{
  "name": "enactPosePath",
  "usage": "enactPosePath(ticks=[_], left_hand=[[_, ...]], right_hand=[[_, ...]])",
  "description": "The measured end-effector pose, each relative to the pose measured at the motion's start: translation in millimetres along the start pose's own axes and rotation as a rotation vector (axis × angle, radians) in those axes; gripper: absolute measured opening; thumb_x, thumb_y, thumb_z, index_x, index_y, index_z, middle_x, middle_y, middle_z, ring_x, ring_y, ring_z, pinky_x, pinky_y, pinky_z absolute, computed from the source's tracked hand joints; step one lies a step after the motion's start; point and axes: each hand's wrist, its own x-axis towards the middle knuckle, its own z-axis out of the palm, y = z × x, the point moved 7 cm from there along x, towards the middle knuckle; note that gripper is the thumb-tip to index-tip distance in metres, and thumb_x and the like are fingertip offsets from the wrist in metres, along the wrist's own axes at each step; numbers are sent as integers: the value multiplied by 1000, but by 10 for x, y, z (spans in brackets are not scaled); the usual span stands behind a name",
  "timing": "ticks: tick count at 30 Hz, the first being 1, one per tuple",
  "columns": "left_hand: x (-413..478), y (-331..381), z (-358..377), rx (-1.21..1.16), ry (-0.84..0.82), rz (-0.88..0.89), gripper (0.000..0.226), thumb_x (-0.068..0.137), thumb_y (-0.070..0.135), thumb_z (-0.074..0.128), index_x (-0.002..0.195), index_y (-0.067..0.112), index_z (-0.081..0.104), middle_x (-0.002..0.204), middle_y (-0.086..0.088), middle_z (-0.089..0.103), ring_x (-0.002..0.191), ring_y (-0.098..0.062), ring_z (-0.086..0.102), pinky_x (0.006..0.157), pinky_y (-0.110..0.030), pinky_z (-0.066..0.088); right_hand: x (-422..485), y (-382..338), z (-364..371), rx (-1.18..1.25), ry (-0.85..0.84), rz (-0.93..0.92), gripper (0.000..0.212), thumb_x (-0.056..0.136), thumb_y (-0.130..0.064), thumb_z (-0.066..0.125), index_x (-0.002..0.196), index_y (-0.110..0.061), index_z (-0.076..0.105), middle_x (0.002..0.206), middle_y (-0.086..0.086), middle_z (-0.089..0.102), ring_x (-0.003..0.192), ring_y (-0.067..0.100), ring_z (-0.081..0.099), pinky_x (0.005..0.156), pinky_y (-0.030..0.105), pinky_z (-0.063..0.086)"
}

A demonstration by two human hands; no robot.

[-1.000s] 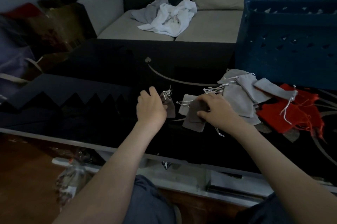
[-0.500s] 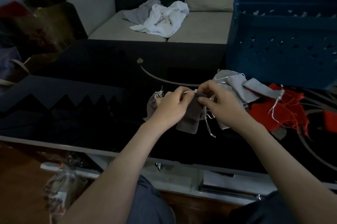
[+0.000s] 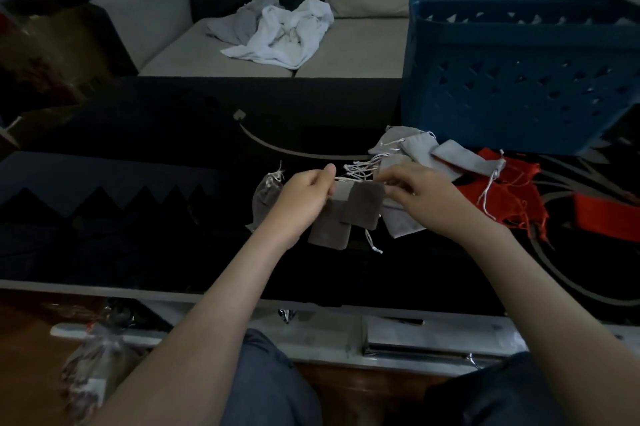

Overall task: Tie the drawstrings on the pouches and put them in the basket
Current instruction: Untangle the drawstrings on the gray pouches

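A grey pouch [image 3: 362, 205] hangs between my hands above the dark table [image 3: 156, 217], over a second grey pouch [image 3: 327, 231]. My left hand [image 3: 304, 198] pinches the white drawstring at the pouch's left end. My right hand [image 3: 420, 198] pinches the string at its right end. A tied grey pouch [image 3: 265, 198] lies just left of my left hand. Several loose grey pouches [image 3: 419, 153] with white strings lie in a heap beyond my right hand. The blue plastic basket [image 3: 519, 79] stands at the back right.
Red cloth pieces [image 3: 509, 190] lie right of the grey heap, in front of the basket. A sofa with crumpled white and grey cloths [image 3: 280, 30] stands behind the table. A plastic bag [image 3: 90, 366] sits on the floor at lower left.
My hands lifted a grey pouch from the table and moved apart, drawing its string out to both sides. One second ago my left hand rested by the tied pouch.
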Motion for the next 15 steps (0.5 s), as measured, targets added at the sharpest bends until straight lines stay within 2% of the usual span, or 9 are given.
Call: enactPosePath(ticks=[2, 5, 8, 12, 14, 15], left_hand=[[-2, -30, -7, -58, 11, -43, 43, 100, 39, 40, 63, 18, 47, 59, 4, 42, 57, -8, 41, 59, -23, 33], [-5, -79, -50, -169, 75, -134, 43, 100, 36, 42, 64, 16, 51, 60, 3, 49, 58, -8, 47, 56, -20, 37], [0, -136, -84, -341, 122, -254, 44, 100, 34, 44, 63, 14, 54, 66, 0, 59, 62, -11, 53, 57, -20, 39], [-59, -136, -17, -765, 89, -404, 43, 97, 32, 53, 58, 14, 47, 91, -8, 71, 65, -10, 58, 65, -22, 46], [-75, -97, 14, -958, 82, -415, 45, 96, 28, 54, 56, 14, 42, 94, -12, 71, 61, -10, 57, 58, -19, 47], [-71, -88, 22, -1037, 77, -415, 45, 96, 26, 53, 55, 13, 40, 94, -13, 72, 59, -10, 56, 54, -18, 46]], right_hand=[[4, 31, -26, -45, 33, 14, 13, 91, -10, 59, 97, -4, 68, 92, 6, 60, 87, 16, 52, 68, 11, 32], [22, 76, -34, -59, 50, 51, 19, 91, -17, 61, 83, -1, 66, 87, 12, 59, 80, 16, 48, 65, 5, 32], [39, 73, -42, 19, 61, 102, 21, 92, -16, 58, 77, -3, 63, 84, 11, 61, 71, 16, 52, 60, 10, 34], [7, 18, -87, 285, 95, 199, 21, 96, -12, 49, 79, -5, 59, 67, -3, 56, 56, -3, 48, 56, 7, 35], [-5, 26, -83, 459, 100, 249, 19, 98, -11, 46, 84, -5, 58, 65, 0, 55, 56, -3, 48, 58, 7, 37], [-12, 41, -79, 520, 99, 281, 17, 98, -12, 46, 86, -6, 58, 64, 0, 54, 59, 3, 49, 60, 12, 39]])
